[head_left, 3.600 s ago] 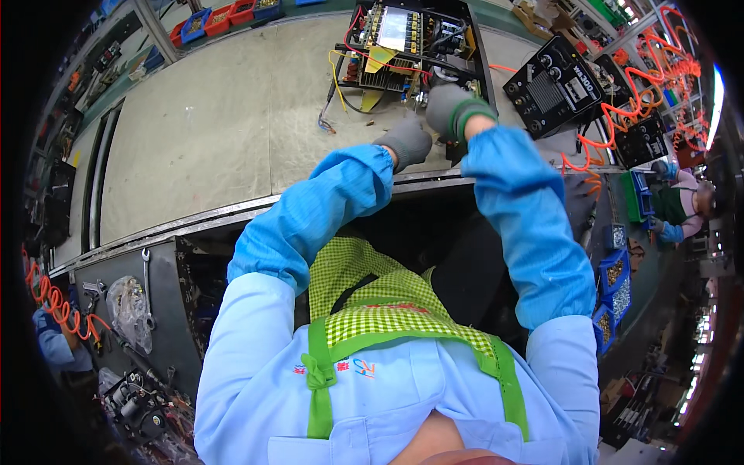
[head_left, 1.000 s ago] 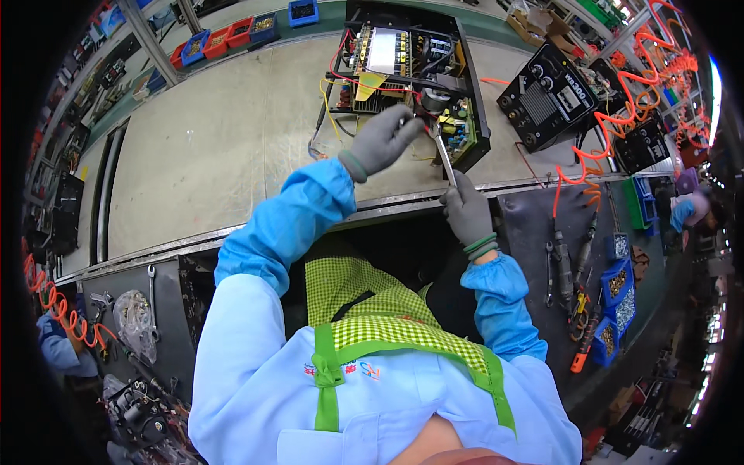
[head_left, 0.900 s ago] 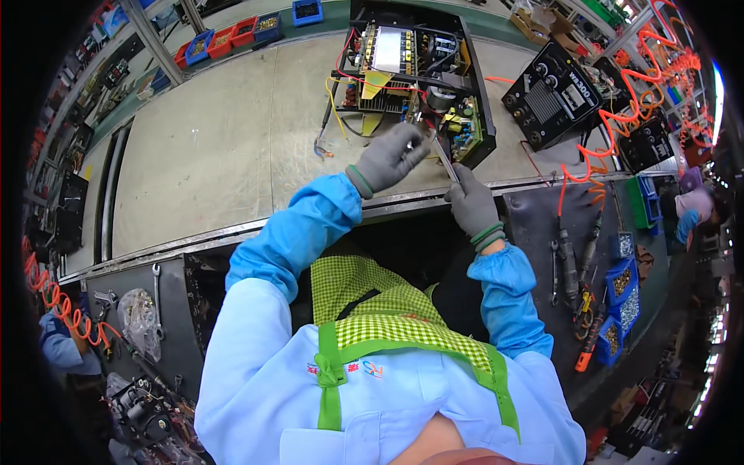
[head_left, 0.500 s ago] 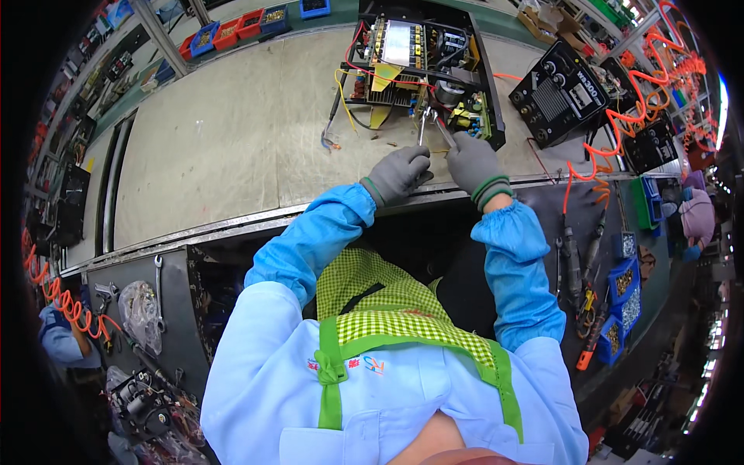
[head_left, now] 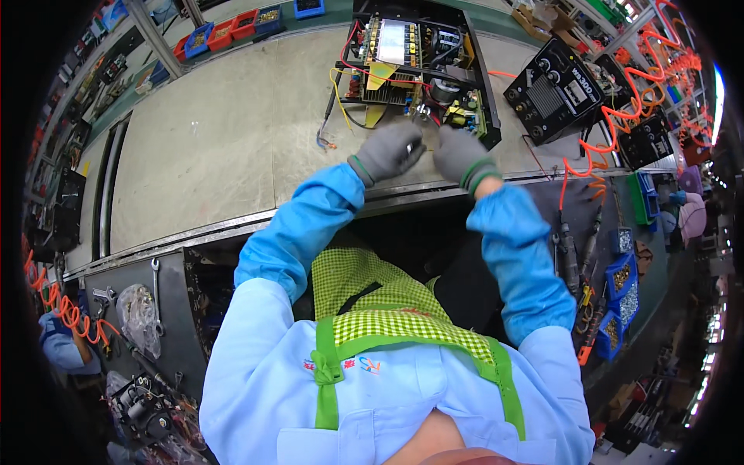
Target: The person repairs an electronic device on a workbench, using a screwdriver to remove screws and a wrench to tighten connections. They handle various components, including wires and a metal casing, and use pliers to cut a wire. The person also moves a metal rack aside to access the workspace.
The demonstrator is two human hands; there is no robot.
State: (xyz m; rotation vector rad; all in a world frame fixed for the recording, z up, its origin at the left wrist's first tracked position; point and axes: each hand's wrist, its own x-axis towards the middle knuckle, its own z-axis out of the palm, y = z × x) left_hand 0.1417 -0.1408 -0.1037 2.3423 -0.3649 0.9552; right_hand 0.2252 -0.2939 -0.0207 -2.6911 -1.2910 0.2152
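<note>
The left hand (head_left: 390, 153), fingers closed, has drawn a shiny tool (head_left: 410, 147) from the upper-centre machine (head_left: 397, 43), apparently pausing; the right hand (head_left: 463, 155) blurs, grip unclear.

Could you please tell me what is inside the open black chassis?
Inside the chassis are a pale plate, dark fins, a grey round part, a circuit board and a red wire. Whatever lies beneath them is covered.

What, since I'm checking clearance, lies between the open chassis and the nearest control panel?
Head view: an orange tube or cable runs over the bench there.
</note>
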